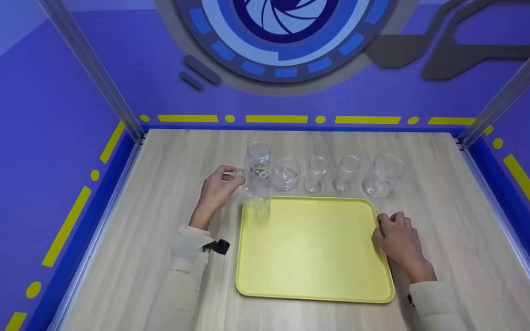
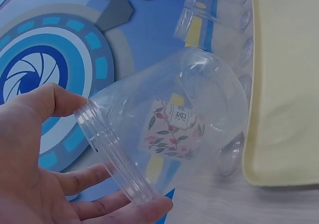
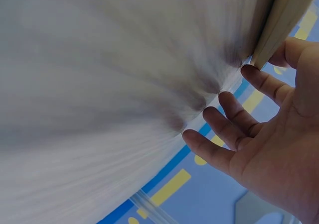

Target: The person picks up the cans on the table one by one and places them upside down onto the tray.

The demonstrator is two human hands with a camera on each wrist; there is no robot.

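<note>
In the head view my left hand (image 1: 219, 188) is above the table, left of the tray's far left corner. It holds a clear plastic jar (image 2: 214, 104) by its ridged rim, thumb and fingers on opposite sides. The jar is tilted, its rounded base toward the tray side. A floral label (image 2: 174, 129) shows on or through its wall. Over the right rim of the yellow tray (image 1: 311, 248) lies the thumb of my right hand (image 1: 400, 239), with the index fingertip against the rim's outer side. The other fingertips touch the table.
Behind the tray stand a tall clear jar (image 1: 259, 158), a low bowl-like jar (image 1: 286, 174), two narrow glasses (image 1: 315, 174) (image 1: 346, 172) and a wider jar (image 1: 383, 174). Blue-purple panels (image 1: 292, 103) enclose the table (image 1: 191, 147) at the back and sides.
</note>
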